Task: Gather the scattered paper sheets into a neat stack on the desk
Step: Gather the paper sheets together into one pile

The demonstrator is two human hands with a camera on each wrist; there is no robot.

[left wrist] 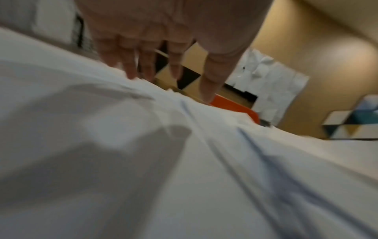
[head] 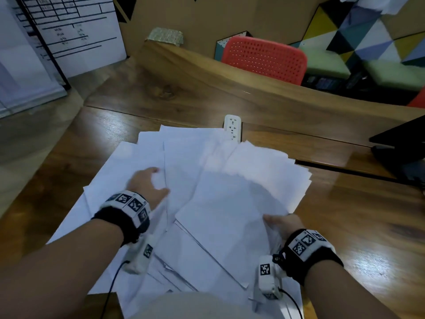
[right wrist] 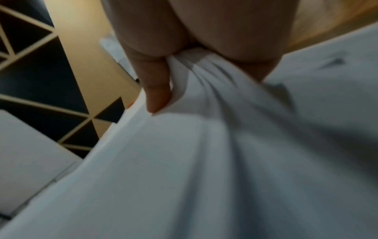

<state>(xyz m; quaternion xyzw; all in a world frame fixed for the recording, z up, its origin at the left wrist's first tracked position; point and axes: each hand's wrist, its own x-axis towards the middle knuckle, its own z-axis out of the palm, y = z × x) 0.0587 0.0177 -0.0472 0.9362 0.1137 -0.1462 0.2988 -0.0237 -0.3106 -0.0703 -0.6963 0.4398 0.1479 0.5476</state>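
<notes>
Right hand (head: 279,223) pinches the near corner of a gathered bundle (head: 241,192), lifted and fanned over the desk (head: 345,226). Left hand (head: 148,183), fingers straight and relaxed, presses on the scattered paper sheets (head: 119,171) left of that bundle. Behind the bundle lies a power strip (head: 232,126). By my reading, gathering is partway: many sheets remain loose, and nothing is squared yet.

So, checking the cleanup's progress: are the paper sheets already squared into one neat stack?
No, the paper sheets lie fanned across the desk at differing angles.
</notes>
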